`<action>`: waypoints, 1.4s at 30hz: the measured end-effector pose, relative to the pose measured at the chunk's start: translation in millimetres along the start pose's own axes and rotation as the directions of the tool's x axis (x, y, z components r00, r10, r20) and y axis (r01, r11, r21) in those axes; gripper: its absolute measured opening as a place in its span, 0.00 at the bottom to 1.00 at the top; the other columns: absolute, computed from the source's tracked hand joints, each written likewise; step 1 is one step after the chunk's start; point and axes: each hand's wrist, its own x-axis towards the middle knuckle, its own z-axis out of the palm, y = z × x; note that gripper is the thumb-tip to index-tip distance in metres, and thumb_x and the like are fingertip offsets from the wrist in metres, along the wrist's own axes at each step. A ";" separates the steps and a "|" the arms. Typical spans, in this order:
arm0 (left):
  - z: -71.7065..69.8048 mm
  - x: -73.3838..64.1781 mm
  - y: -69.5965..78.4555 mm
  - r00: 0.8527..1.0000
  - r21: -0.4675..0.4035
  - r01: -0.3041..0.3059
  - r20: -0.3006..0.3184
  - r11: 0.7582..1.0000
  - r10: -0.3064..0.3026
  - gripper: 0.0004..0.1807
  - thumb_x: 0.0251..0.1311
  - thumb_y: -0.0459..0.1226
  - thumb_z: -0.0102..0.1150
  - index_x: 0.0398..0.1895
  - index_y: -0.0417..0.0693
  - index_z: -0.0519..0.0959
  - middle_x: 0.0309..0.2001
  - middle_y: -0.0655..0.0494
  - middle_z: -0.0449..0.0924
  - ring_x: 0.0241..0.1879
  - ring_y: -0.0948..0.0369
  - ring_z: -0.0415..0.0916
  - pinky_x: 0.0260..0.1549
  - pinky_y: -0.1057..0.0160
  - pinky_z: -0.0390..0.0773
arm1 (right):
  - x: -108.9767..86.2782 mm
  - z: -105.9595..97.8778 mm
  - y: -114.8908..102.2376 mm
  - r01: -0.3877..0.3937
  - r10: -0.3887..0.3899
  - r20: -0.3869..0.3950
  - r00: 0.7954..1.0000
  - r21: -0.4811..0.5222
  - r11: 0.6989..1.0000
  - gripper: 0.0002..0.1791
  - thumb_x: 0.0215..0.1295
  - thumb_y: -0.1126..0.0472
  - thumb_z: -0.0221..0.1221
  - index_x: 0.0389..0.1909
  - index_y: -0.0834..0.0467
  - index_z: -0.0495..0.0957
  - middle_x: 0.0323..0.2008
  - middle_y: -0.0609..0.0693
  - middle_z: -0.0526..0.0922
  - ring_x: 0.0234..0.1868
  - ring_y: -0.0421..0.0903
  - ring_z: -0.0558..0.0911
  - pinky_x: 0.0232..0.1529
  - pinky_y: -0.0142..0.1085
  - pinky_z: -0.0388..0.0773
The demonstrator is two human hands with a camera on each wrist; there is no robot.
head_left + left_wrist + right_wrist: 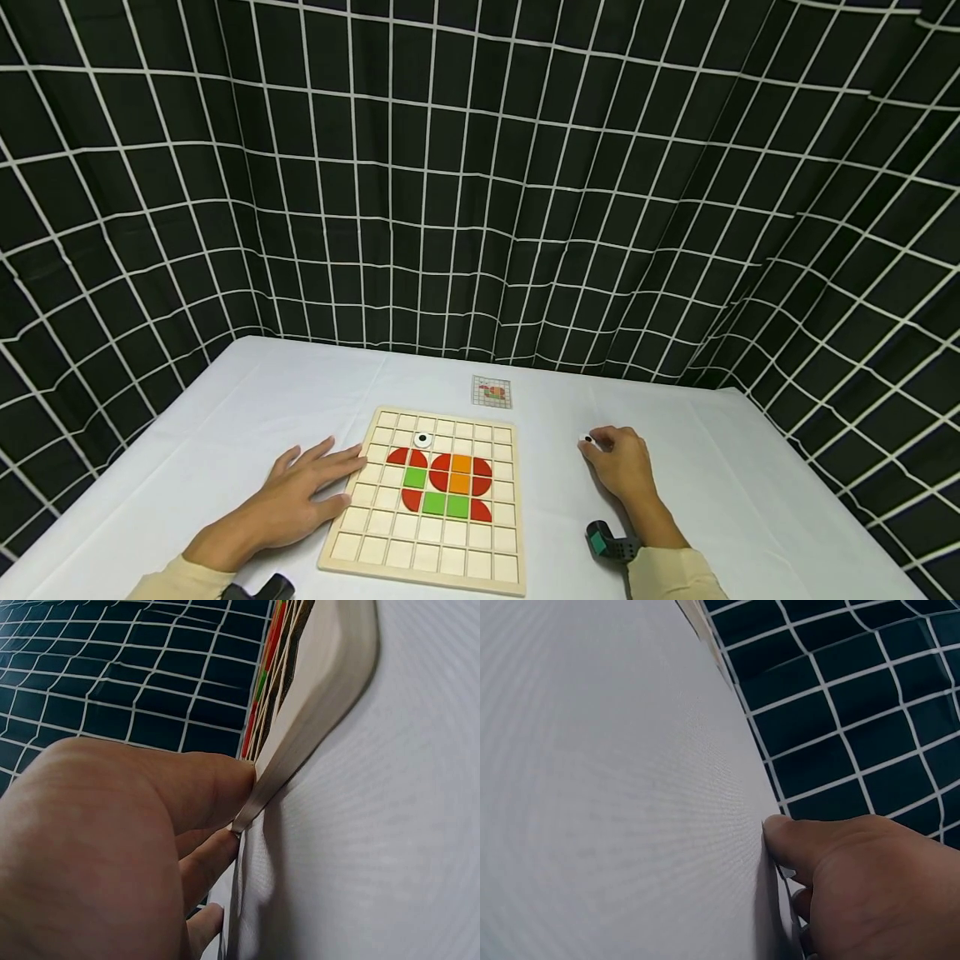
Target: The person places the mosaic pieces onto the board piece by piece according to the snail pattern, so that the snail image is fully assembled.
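A wooden grid board (405, 527) lies on the table, holding several red pieces (482, 510), green squares (433, 502) and orange squares (460, 482). One white disc with a black eye dot (423, 439) sits in its upper part. My left hand (303, 492) lies flat with fingers spread, fingertips touching the board's left edge; in the left wrist view the thumb meets the board's side (330, 667). Right of the board, low over the cloth, my right hand (624, 465) pinches a second white eye disc (586, 438) between thumb and fingers, which partly hide it.
Behind the board lies a small picture card (492, 392) with a similar coloured pattern on a grid. White cloth covers the table (720, 500). A black curtain with white grid lines (465, 208) surrounds the back and sides. Black wrist devices (611, 543) sit by both wrists.
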 end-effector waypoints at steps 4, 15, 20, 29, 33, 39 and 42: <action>-1.0 0.1 -0.6 1.000 0.000 -0.001 -0.007 1.000 0.001 0.24 0.62 0.42 0.58 0.62 0.50 0.76 0.67 0.54 0.68 0.70 0.41 0.49 0.62 0.34 0.36 | -0.7 -0.3 -1.0 0.001 -0.001 -0.019 1.000 0.026 1.000 0.15 0.59 0.60 0.65 0.41 0.67 0.82 0.36 0.56 0.79 0.40 0.54 0.77 0.43 0.50 0.73; -2.6 1.7 -1.2 1.000 0.006 -0.008 -0.015 1.000 0.008 0.24 0.62 0.42 0.58 0.62 0.51 0.76 0.67 0.54 0.67 0.70 0.41 0.49 0.62 0.34 0.36 | -3.6 -0.4 -9.4 0.121 -0.110 -0.110 0.988 0.096 0.988 0.12 0.59 0.61 0.66 0.42 0.63 0.83 0.31 0.50 0.80 0.35 0.48 0.77 0.38 0.44 0.74; -0.2 1.8 -1.7 1.000 -0.010 -0.003 -0.008 1.000 0.003 0.24 0.62 0.42 0.58 0.62 0.53 0.76 0.67 0.55 0.67 0.70 0.42 0.49 0.61 0.34 0.35 | -8.2 -0.8 -16.2 0.263 -0.242 -0.179 0.954 0.106 0.959 0.11 0.56 0.64 0.68 0.41 0.62 0.84 0.33 0.50 0.82 0.36 0.50 0.77 0.37 0.44 0.74; 7.8 0.8 -0.5 1.000 -0.024 -0.004 -0.009 1.000 0.004 0.23 0.62 0.42 0.59 0.62 0.52 0.76 0.67 0.56 0.67 0.71 0.43 0.49 0.62 0.35 0.35 | -10.0 -7.8 -31.6 0.464 -0.409 -0.321 0.854 0.115 0.878 0.13 0.49 0.70 0.71 0.38 0.63 0.85 0.29 0.50 0.82 0.33 0.51 0.78 0.30 0.44 0.73; 7.1 0.3 0.2 1.000 -0.019 -0.004 -0.017 1.000 0.004 0.23 0.62 0.42 0.59 0.62 0.52 0.76 0.67 0.56 0.67 0.71 0.43 0.49 0.62 0.35 0.35 | -10.8 -12.0 -45.4 0.510 -0.447 -0.342 0.827 0.121 0.851 0.13 0.49 0.70 0.70 0.38 0.63 0.84 0.29 0.50 0.82 0.33 0.51 0.77 0.30 0.45 0.74; 4.7 0.5 -0.8 1.000 -0.010 -0.001 -0.017 1.000 0.001 0.23 0.62 0.42 0.58 0.62 0.52 0.76 0.67 0.57 0.67 0.71 0.44 0.49 0.62 0.35 0.35 | -12.6 -15.3 -70.2 0.565 -0.483 -0.375 0.791 0.149 0.811 0.14 0.47 0.72 0.71 0.38 0.62 0.85 0.29 0.48 0.82 0.33 0.49 0.77 0.30 0.35 0.71; 3.5 0.1 -1.7 1.000 -0.013 0.008 -0.015 1.000 -0.008 0.24 0.62 0.42 0.58 0.62 0.52 0.76 0.67 0.57 0.67 0.71 0.44 0.49 0.62 0.35 0.35 | -13.1 -15.1 -84.4 0.595 -0.506 -0.378 0.776 0.171 0.785 0.14 0.47 0.72 0.71 0.38 0.62 0.85 0.30 0.47 0.82 0.33 0.49 0.77 0.31 0.33 0.70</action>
